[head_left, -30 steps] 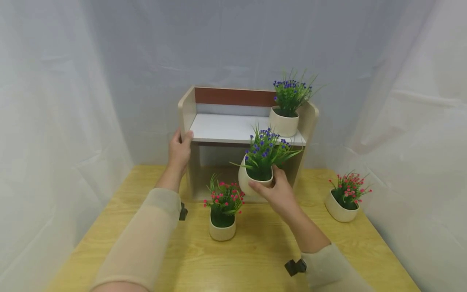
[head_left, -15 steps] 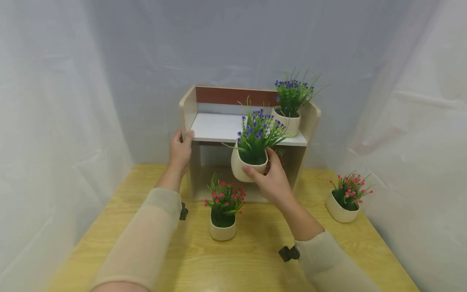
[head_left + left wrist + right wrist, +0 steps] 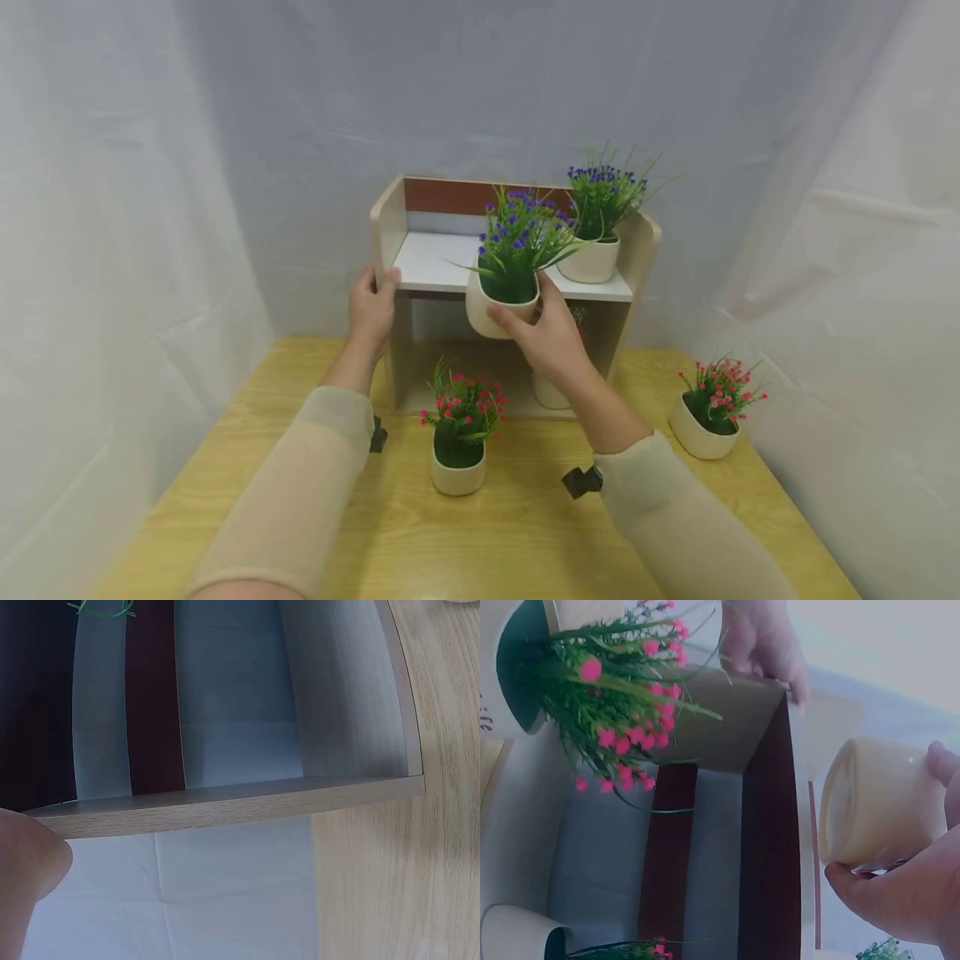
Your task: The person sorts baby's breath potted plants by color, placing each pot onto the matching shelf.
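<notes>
My right hand (image 3: 551,337) grips a cream flowerpot (image 3: 501,315) with blue-purple flowers, raised in front of the upper shelf's front edge. The right wrist view shows the pot's underside (image 3: 844,802) with the thumb and fingers around its sides. My left hand (image 3: 372,312) holds the left side panel of the small wooden shelf unit (image 3: 388,233), thumb at the shelf board's front corner. Another purple-flowered pot (image 3: 588,260) stands at the right end of the upper shelf (image 3: 431,262).
A pink-flowered pot (image 3: 457,477) stands on the wooden table (image 3: 420,550) before the unit. Another pink-flowered pot (image 3: 701,429) is at the table's right. Behind my right forearm, a further pot (image 3: 550,393) sits in the lower compartment. Pale sheets (image 3: 840,275) hang around the table.
My right hand has lifted the purple-flowered pot upward and slightly left, to upper-shelf height. The pot in the lower compartment has come into view. My left hand has stayed on the side panel.
</notes>
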